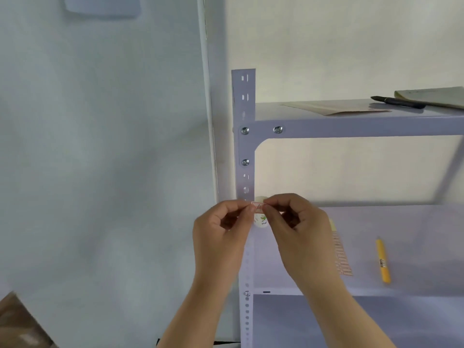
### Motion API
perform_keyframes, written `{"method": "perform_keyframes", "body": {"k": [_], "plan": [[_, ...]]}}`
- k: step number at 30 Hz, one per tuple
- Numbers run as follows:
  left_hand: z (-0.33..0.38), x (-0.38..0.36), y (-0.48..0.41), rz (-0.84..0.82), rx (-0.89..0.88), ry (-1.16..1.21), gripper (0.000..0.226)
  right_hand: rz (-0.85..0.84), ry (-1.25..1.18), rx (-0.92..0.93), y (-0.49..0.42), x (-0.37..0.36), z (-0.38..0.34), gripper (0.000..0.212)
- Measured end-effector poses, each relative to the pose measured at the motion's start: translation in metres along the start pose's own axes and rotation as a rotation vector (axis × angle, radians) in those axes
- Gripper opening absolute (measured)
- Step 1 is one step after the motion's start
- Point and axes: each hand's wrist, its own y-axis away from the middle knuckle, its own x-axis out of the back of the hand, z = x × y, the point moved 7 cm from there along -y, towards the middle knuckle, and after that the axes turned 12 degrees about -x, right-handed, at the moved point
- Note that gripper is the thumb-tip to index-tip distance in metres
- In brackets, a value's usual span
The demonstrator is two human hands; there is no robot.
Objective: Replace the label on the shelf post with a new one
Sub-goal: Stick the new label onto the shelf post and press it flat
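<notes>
A grey perforated shelf post [244,151] runs up the middle of the view. Just in front of it, both hands pinch a small white label [258,206] with a red border and a red letter A. My left hand [223,227] holds the label's left end, and my right hand [298,222] holds its right end. The label sits level, at the post's right edge, below the post's screws. Whether it touches the post I cannot tell. A small white bottle [261,221] with a green print stands right behind the fingers.
On the lower shelf [401,247] lie a sheet of red-bordered labels [342,254] and a yellow utility knife [383,259]. The top shelf [351,124] carries papers [334,108], a notebook [434,96] and a black pen [398,102]. A pale wall is at left.
</notes>
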Motion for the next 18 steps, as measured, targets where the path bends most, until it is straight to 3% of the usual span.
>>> {"method": "perform_keyframes", "body": {"k": [7, 13, 18], "plan": [[-0.005, 0.009, -0.034, 0.001, -0.036, 0.026, 0.010, 0.084, 0.022, 0.038, -0.019, -0.022, -0.012, 0.011], [-0.015, 0.005, -0.042, 0.072, -0.026, 0.066, 0.020, 0.111, -0.039, 0.036, -0.030, -0.025, -0.010, 0.022], [-0.014, 0.003, -0.044, 0.102, -0.079, 0.047, 0.013, 0.111, -0.019, 0.074, -0.034, -0.027, -0.013, 0.025]]}}
